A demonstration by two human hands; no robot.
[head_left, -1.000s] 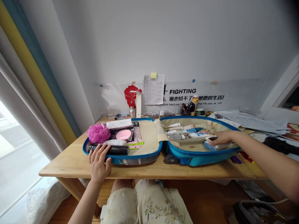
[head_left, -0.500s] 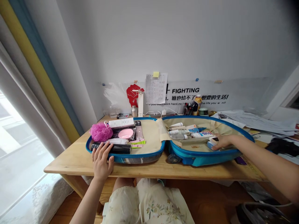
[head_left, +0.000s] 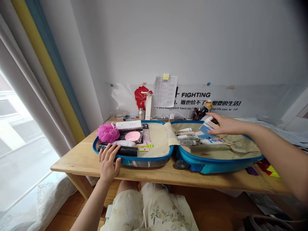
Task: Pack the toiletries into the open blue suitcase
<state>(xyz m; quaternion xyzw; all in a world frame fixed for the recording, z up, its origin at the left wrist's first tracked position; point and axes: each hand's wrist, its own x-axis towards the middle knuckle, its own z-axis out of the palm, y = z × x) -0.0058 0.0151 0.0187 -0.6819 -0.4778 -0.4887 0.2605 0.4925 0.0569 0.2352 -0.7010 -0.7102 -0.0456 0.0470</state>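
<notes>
An open blue suitcase [head_left: 149,162] lies spread out on a wooden table. My left hand [head_left: 108,163] rests on the near rim of its left half, fingers spread over a black cylinder [head_left: 127,150]. Behind that cylinder are a pink mesh bath puff [head_left: 108,132], a long white box [head_left: 128,125], a pink oval item [head_left: 132,136] and a green-and-pink packet [head_left: 145,146]. Above the right half, my right hand [head_left: 221,124] grips a small blue-and-white box [head_left: 206,128], partly covered by the fingers. Several tubes [head_left: 187,142] and a toothpaste tube [head_left: 211,141] lie below it.
Against the wall stand a bottle with a yellow label [head_left: 208,106], pens [head_left: 197,114] and a small metallic bottle [head_left: 141,113]. Paper sheets [head_left: 284,131] are piled on the right. The table's front edge [head_left: 154,179] runs above my lap. A curtain [head_left: 48,80] hangs at left.
My right hand has lifted the blue-and-white box from the suitcase's right half and moved it up and leftward. My left hand stays on the black cylinder. The view has shifted slightly.
</notes>
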